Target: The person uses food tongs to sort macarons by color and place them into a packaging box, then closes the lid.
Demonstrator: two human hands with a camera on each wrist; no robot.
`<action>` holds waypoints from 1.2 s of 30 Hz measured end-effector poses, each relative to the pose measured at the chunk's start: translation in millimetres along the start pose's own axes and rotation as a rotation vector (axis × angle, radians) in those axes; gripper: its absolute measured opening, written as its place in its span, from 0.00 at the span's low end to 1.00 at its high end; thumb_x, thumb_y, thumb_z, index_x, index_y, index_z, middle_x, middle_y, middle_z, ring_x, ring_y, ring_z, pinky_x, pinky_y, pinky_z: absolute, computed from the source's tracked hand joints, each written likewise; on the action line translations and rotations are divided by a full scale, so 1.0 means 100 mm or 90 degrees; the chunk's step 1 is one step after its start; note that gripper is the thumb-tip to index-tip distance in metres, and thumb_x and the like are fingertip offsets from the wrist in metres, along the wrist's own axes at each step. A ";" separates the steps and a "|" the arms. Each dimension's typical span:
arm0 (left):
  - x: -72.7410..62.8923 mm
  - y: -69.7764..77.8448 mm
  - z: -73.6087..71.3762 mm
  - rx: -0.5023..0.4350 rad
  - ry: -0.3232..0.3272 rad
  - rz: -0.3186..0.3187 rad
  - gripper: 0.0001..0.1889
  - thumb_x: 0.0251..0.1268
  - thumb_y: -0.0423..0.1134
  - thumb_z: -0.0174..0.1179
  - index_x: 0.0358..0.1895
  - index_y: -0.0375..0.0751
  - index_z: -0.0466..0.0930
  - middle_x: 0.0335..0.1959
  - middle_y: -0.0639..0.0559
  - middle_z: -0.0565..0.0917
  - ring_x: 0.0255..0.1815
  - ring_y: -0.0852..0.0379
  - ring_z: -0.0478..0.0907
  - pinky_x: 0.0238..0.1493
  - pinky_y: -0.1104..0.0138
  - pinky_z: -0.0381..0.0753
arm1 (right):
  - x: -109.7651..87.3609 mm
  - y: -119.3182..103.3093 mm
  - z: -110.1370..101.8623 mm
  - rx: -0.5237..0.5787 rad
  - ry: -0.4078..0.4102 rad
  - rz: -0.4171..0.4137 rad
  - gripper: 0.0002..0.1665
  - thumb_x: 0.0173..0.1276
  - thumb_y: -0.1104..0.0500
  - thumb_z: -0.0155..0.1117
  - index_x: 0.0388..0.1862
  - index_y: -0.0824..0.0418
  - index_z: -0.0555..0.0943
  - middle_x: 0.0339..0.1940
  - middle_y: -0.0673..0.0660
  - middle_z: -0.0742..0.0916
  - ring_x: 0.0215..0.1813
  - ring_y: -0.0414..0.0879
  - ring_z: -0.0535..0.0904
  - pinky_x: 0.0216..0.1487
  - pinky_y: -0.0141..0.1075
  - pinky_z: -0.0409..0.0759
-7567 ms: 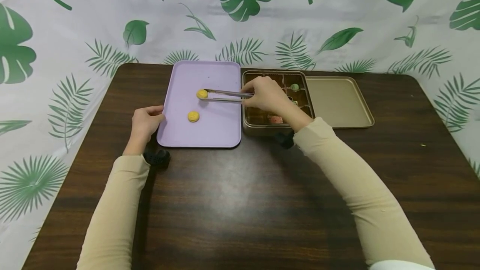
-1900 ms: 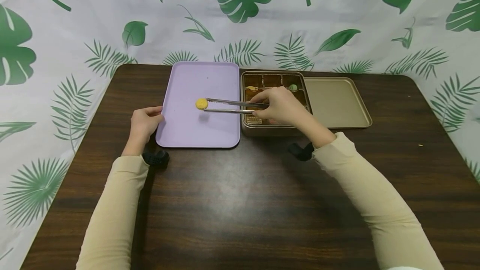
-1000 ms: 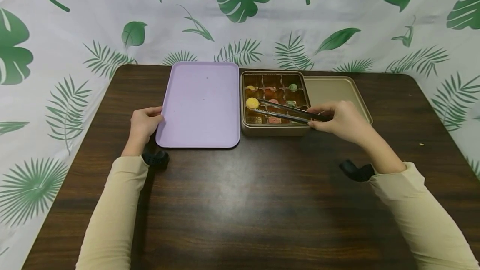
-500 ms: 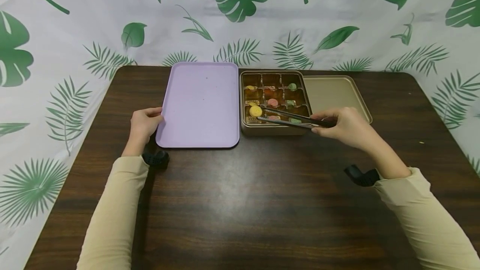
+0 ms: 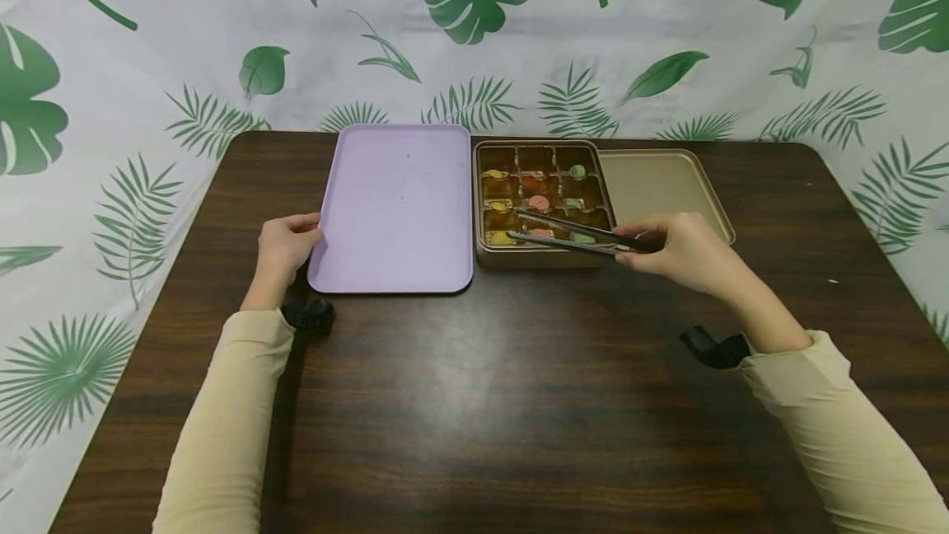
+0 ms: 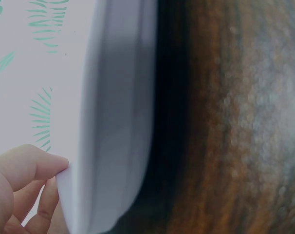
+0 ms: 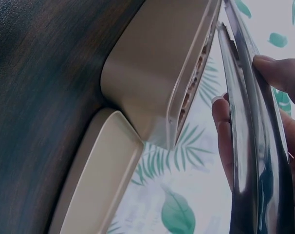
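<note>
My left hand pinches the left rim of the lilac tray; the left wrist view shows thumb and fingers on its edge. At the right, my right hand holds metal tongs between thumb and fingers. Their parted tips hover over the front left of a gold tin with a divided insert. A yellow macaron lies in the front left compartment, just beyond the tips. Other compartments hold a pink macaron, a green one and several more.
The tin's gold lid lies against the tin's right side. All stand along the back of a dark wooden table, before a leaf-patterned cloth. A small yellow crumb lies at the right.
Two yellow macarons have left the tray. The tongs carried the last one right into the tin's front left compartment and let it go there. The left hand has stayed at the rim.
</note>
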State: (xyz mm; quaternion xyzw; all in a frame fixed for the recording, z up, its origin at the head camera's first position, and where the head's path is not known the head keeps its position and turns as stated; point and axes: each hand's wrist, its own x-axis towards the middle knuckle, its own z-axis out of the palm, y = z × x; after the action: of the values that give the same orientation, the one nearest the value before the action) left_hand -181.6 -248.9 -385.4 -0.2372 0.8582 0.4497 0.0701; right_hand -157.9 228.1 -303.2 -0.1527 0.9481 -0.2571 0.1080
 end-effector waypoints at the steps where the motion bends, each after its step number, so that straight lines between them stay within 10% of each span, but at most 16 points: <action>1: 0.00 0.00 0.00 -0.001 -0.002 -0.001 0.24 0.63 0.32 0.51 0.64 0.39 0.73 0.58 0.38 0.78 0.56 0.51 0.72 0.48 0.70 0.75 | 0.00 0.00 0.00 0.002 0.002 0.003 0.23 0.62 0.55 0.68 0.55 0.61 0.81 0.51 0.67 0.85 0.49 0.60 0.83 0.45 0.52 0.80; 7: -0.01 0.01 -0.02 -0.006 -0.006 -0.001 0.24 0.63 0.32 0.51 0.64 0.39 0.73 0.58 0.38 0.78 0.56 0.51 0.72 0.45 0.73 0.73 | 0.00 0.01 -0.01 0.024 0.006 0.004 0.25 0.63 0.53 0.67 0.57 0.61 0.80 0.53 0.67 0.84 0.51 0.61 0.81 0.46 0.51 0.80; 17: 0.00 0.00 -0.03 -0.004 -0.018 0.000 0.23 0.64 0.33 0.50 0.64 0.38 0.73 0.58 0.38 0.78 0.57 0.51 0.71 0.48 0.72 0.73 | -0.04 0.16 -0.08 0.037 0.079 0.034 0.28 0.62 0.53 0.67 0.62 0.56 0.77 0.52 0.64 0.85 0.48 0.55 0.81 0.35 0.22 0.74; 26: 0.00 0.00 -0.03 -0.011 -0.021 0.002 0.24 0.65 0.33 0.49 0.65 0.38 0.72 0.59 0.37 0.77 0.59 0.49 0.71 0.59 0.61 0.75 | -0.08 0.51 -0.24 0.047 0.173 0.087 0.32 0.63 0.50 0.66 0.64 0.60 0.74 0.54 0.70 0.81 0.35 0.13 0.66 0.31 0.13 0.66; 36: 0.00 0.00 -0.02 -0.002 -0.017 -0.001 0.23 0.64 0.34 0.50 0.64 0.39 0.73 0.58 0.38 0.78 0.56 0.51 0.71 0.46 0.73 0.74 | -0.19 1.08 -0.43 0.032 0.199 0.257 0.43 0.67 0.38 0.53 0.72 0.64 0.62 0.67 0.75 0.71 0.58 0.67 0.70 0.35 0.34 0.73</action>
State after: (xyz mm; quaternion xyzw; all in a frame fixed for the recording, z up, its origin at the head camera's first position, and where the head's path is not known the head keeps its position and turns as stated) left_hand -181.9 -250.5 -383.9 -0.2322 0.8563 0.4540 0.0819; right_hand -177.6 343.2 -320.8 0.0842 0.9579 -0.2743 0.0135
